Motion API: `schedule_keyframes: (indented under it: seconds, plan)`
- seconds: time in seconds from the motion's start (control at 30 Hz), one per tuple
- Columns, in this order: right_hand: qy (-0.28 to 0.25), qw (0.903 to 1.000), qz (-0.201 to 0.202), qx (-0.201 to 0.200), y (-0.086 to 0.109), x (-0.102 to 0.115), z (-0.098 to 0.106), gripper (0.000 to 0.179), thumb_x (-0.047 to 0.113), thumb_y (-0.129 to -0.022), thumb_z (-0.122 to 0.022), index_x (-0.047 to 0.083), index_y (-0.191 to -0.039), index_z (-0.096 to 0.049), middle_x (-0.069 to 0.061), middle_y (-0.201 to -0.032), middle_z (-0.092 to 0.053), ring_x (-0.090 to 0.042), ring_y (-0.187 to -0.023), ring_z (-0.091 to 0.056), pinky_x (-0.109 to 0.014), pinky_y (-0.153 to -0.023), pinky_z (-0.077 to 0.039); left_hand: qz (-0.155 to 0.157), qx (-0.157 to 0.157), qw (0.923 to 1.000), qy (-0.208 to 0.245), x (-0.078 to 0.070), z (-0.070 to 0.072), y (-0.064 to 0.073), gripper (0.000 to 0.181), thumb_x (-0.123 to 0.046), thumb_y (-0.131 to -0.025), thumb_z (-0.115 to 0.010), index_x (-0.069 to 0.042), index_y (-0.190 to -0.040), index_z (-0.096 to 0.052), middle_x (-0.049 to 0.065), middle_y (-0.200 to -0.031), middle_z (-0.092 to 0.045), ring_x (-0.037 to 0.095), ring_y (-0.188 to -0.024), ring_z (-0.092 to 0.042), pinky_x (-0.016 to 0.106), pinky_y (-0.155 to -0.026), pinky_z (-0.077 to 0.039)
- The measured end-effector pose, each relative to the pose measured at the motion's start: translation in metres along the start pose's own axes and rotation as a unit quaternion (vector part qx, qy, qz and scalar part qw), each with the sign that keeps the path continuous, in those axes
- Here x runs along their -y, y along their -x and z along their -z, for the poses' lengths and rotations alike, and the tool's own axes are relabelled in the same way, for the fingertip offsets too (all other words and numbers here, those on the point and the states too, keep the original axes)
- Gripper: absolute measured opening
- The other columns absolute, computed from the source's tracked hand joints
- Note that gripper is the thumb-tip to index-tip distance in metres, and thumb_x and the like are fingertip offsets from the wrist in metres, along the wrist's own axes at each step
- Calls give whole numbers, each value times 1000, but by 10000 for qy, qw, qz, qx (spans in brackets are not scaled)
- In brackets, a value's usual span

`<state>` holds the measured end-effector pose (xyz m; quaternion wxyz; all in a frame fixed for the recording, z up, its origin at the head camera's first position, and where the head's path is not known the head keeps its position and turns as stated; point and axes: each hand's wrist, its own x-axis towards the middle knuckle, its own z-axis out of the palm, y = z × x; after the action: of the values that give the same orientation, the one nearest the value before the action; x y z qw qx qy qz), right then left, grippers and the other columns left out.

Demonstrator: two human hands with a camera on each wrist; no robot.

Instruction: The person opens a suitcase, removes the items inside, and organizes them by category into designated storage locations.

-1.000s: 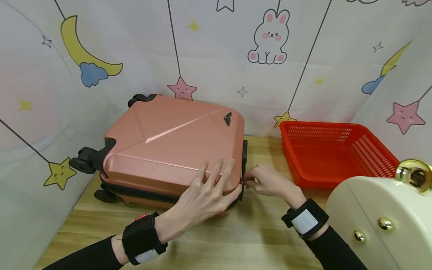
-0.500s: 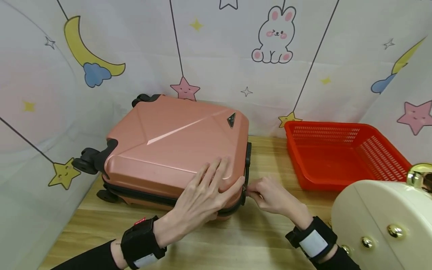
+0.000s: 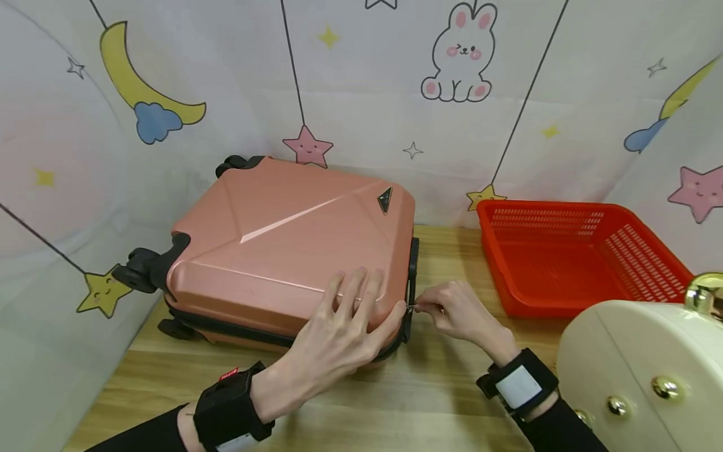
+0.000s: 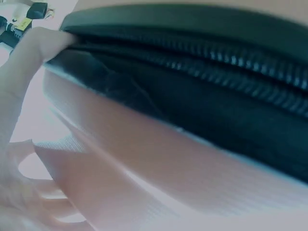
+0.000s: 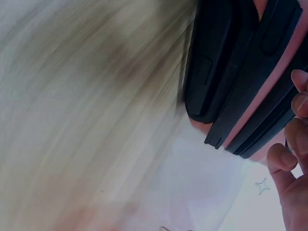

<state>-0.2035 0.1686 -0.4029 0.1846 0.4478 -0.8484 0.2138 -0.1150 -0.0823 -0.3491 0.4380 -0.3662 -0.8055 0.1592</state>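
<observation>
A pink hard-shell suitcase (image 3: 294,232) lies on its side on the wooden table. My left hand (image 3: 333,342) rests on its near right corner with fingers straight and spread, the thumb reaching to the corner edge. Around the rim runs a black zipper (image 4: 231,62), whose two rows of teeth stand apart in the left wrist view. At the suitcase's right end my right hand (image 3: 465,317) pinches a small metal zipper pull (image 3: 410,307) between thumb and forefinger. In the right wrist view, that hand's fingers (image 5: 298,139) show at the right edge, and the pull cannot be made out.
A red plastic basket (image 3: 511,295) stands at the back right. In front of it, at the right edge, is a cream rounded case (image 3: 610,351) with gold knobs. Black wheels (image 3: 138,270) stick out from the suitcase's left end. A patterned cloth (image 3: 361,75) hangs behind.
My right hand, pinching the zipper pull, first shifts slightly nearer along the suitcase's right end, then slightly back. My left hand stays on the corner. The head view has shifted a little.
</observation>
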Motion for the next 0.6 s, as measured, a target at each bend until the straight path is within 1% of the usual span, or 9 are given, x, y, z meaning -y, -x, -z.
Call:
schedule_keyframes:
  seconds: [0.07,0.17,0.2,0.27,0.33,0.4,0.5,0.57,0.6]
  plan:
    - [21,10000,1,41,1,0,2,13,2,-79,-79,14,-75,-76,7,-70,-73,-3,-60,-64,-22,-55,-50,5,63,10000,3,0,0,0,38,-14,-105,-35,-26,-128,-64,21,-130,-64,36,-114,-65,50,-91,-57]
    - [-20,9996,95,253,1,5,4,14,1,-80,-77,14,-75,-76,6,-70,-73,-3,-61,-65,-21,-57,-52,4,40,10000,-18,1,-1,0,39,-16,-105,-36,-27,-129,-64,20,-131,-64,36,-115,-65,49,-91,-57]
    - [-85,9992,132,358,1,8,6,14,1,-81,-77,14,-74,-75,7,-69,-71,-3,-60,-63,-20,-57,-51,2,30,10000,-26,2,-1,0,39,-16,-104,-36,-27,-129,-64,20,-132,-64,35,-115,-65,49,-91,-57]
    - [-215,9980,224,553,-1,12,8,17,2,-83,-76,15,-72,-73,9,-64,-66,1,-56,-56,-15,-54,-44,6,41,10000,-27,4,-1,0,38,-18,-103,-38,-28,-131,-63,19,-133,-63,35,-117,-64,49,-92,-56]
    - [-357,9964,310,702,-2,16,10,22,3,-84,-75,17,-68,-68,10,-60,-57,4,-54,-44,-11,-53,-35,4,117,9999,-29,5,-2,0,39,-19,-102,-40,-28,-133,-61,19,-135,-62,35,-119,-63,49,-94,-56]
    - [-492,9951,385,760,-2,20,11,27,3,-85,-74,17,-65,-63,10,-57,-46,5,-54,-34,-9,-52,-26,-2,209,9998,-23,5,-1,0,40,-21,-100,-44,-28,-136,-59,19,-138,-60,35,-121,-62,50,-95,-55]
    - [-610,9944,480,717,-2,24,12,30,1,-85,-74,15,-63,-59,9,-56,-38,6,-55,-28,-8,-53,-22,12,320,9995,-21,4,-1,-1,44,-25,-95,-51,-28,-138,-57,18,-140,-59,35,-123,-61,50,-96,-55]
    - [-659,9943,493,673,0,26,11,30,0,-84,-74,15,-63,-59,9,-56,-38,6,-55,-29,-8,-53,-22,25,346,9994,-5,4,-1,0,47,-27,-91,-56,-29,-138,-57,18,-141,-58,35,-124,-61,50,-96,-55]
    - [-694,9941,508,663,0,26,11,30,0,-85,-74,15,-64,-59,9,-56,-40,6,-55,-31,-7,-53,-24,33,353,9994,11,4,-1,0,48,-28,-90,-58,-29,-138,-57,18,-141,-58,35,-125,-60,50,-96,-55]
